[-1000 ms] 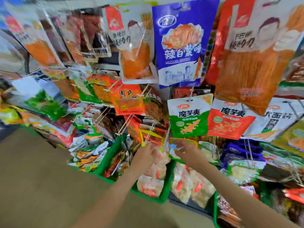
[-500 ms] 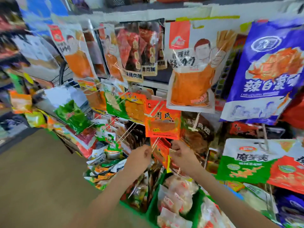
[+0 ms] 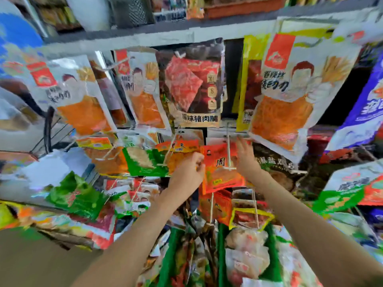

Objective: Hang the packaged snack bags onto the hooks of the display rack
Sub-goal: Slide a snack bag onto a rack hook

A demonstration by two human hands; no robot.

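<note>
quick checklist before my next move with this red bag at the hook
1. Left hand pinches the red-orange snack bag at its left edge: ok.
2. Right hand open, fingers straight, at the bag's right edge: ok.
3. White hook lined up with the bag, its rod crossing the bag's front: ok.
4. Bag's hang hole threaded on the hook: cannot tell, too blurred.
5. Bag hanging on its own, hands clear: not ok, left hand holds it.
</note>
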